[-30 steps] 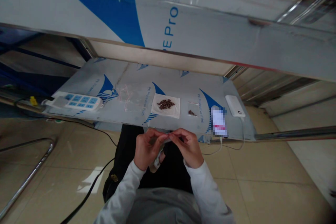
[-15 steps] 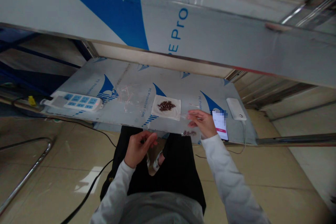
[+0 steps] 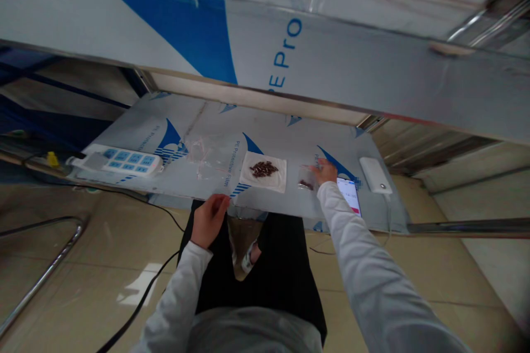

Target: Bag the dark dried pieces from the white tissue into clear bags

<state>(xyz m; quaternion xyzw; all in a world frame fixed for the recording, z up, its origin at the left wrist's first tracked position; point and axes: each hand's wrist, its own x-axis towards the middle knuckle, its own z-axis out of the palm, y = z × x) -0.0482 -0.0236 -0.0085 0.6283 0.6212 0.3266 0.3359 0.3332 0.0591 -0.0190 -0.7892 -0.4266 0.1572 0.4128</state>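
Note:
My right hand (image 3: 326,171) is over the right part of the table, its fingers closed on the edge of a small clear plastic bag (image 3: 305,178). Several small dark pieces, screw-like in shape, sit in the lower part of that bag. Left of it, a pile of similar small dark pieces (image 3: 264,169) rests on a white square pad (image 3: 272,184). My left hand (image 3: 211,219) hovers at the table's front edge with its fingers curled together. Whatever they may hold is hidden.
Several empty-looking clear bags (image 3: 205,157) lie left of the pad on the film-covered table (image 3: 248,116). At the far left is a white power strip (image 3: 132,161). A lit phone (image 3: 348,194) and a white power bank-like box (image 3: 374,175) lie right. A shelf (image 3: 351,66) overhangs the back.
My right hand has moved forward, carrying the bag from the table's front edge to beside the pad. My left hand has shifted slightly left, its fingers curled closer.

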